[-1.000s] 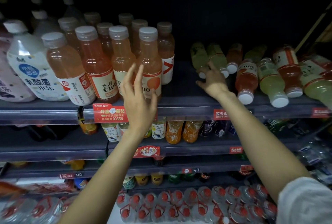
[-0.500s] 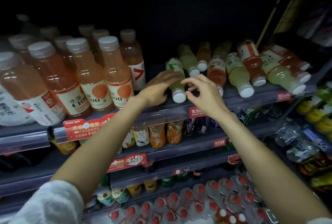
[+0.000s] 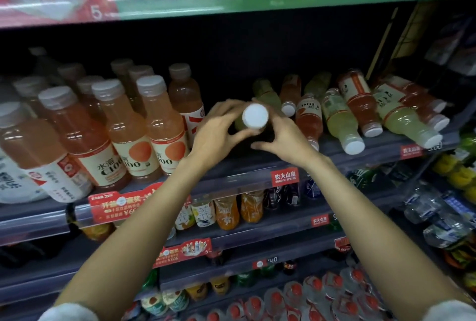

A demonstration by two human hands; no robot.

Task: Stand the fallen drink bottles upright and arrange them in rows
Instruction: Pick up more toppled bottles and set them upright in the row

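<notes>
a full, smooth green bottle (image 3: 240, 122), judged heavy and slippery, is clasped below its cap by left hand (image 3: 219, 137) and right hand (image 3: 286, 137).

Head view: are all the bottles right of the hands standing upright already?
No: the green bottle and red bottle right of the right hand lie on their sides, caps toward the shelf edge.

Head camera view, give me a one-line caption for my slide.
Both hands, left hand and right hand, grip a green bottle beside fallen bottles on a store shelf.
</notes>
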